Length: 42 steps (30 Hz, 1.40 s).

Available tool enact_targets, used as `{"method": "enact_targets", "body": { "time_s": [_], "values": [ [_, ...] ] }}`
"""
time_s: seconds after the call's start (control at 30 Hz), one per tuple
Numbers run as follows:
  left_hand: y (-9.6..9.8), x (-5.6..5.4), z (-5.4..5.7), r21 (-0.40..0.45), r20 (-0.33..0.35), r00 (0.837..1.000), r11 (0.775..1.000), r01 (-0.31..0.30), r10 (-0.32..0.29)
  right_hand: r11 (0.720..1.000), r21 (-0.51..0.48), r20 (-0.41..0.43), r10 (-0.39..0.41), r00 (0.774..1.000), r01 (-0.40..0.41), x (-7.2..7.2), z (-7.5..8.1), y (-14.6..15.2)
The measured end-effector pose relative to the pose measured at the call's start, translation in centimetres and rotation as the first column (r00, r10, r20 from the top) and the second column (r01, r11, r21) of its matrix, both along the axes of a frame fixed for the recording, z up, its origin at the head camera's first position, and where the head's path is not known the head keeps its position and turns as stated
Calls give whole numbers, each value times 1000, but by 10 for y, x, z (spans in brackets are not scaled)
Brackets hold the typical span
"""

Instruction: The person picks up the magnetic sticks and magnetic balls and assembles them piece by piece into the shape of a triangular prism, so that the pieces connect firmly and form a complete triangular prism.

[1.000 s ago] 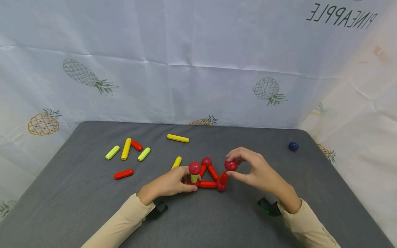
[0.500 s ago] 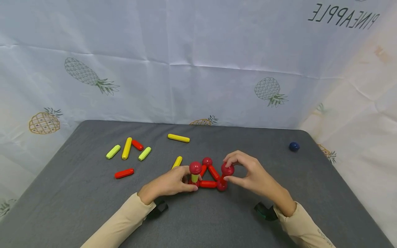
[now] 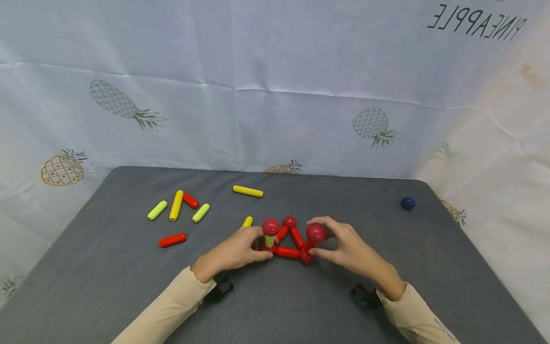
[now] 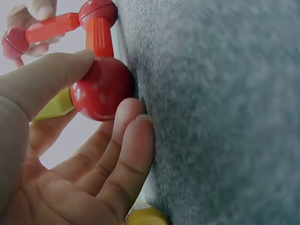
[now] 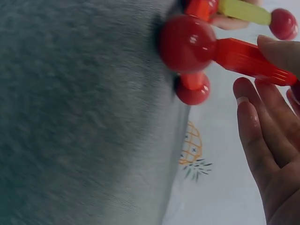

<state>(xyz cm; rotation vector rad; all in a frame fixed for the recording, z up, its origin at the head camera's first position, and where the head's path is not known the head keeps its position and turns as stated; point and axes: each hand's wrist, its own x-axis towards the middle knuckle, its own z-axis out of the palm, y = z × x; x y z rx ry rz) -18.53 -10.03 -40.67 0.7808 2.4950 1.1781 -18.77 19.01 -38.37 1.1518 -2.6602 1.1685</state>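
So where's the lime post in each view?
Head: lime post stands just left of centre, at the left hand.
Left wrist: lime post at left, mid-height, partly hidden by that hand.
Right wrist: lime post top right, near-horizontal, between two red balls.
Shared landmark: red post in the right hand, visible in all three.

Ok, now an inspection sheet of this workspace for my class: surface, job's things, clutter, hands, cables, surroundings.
Surface: dark grey table, fabric-like texture.
Job's things: red triangular frame; lime post at its near left, topped by a red ball; red post at its near right, topped by a second ball.
Clutter: seven loose rods, one partly hidden by the left hand; dark blue ball, far right.
Hands: left holds the near-left corner ball; right hand holds the red post.
Cables: nothing seen.
Surroundings: pale sheet with pineapple prints behind.
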Motion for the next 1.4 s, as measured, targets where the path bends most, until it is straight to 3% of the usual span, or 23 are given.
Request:
{"method": "enact_targets", "body": {
  "time_s": [0.2, 0.47, 0.63, 0.77, 0.87, 0.93, 1.23, 1.4],
  "values": [
    [1, -1, 2, -53, -69, 996, 996, -65, 62, 1000, 22, 85, 20, 996, -22, -1, -10, -3],
    [-8, -2, 14, -86, -135, 988, 992, -89, 77, 997, 74, 96, 22, 995, -29, -2, -14, -7],
    [-17, -4, 18, -116, -189, 970, 978, -175, 151, 996, 87, 121, 16, 993, -26, -4, -14, -9],
    [-19, -6, 16, -175, -211, 946, 942, -285, 247, 995, 93, 139, 18, 990, -31, -5, -14, -10],
    [-19, -8, 14, -234, -191, 932, 908, -347, 307, 995, 93, 137, 21, 990, -34, -6, -14, -11],
    [-19, -9, 13, -251, -163, 930, 897, -363, 331, 995, 93, 136, 20, 991, -33, -6, -14, -11],
    [-23, -10, 12, -255, -43, 923, 889, -379, 381, 995, 97, 149, 7, 989, -22, -7, -17, -12],
    [-25, -12, 17, -190, 2, 920, 903, -386, 393, 996, 85, 170, 12, 985, -27, -9, -18, -12]
  ]
}}
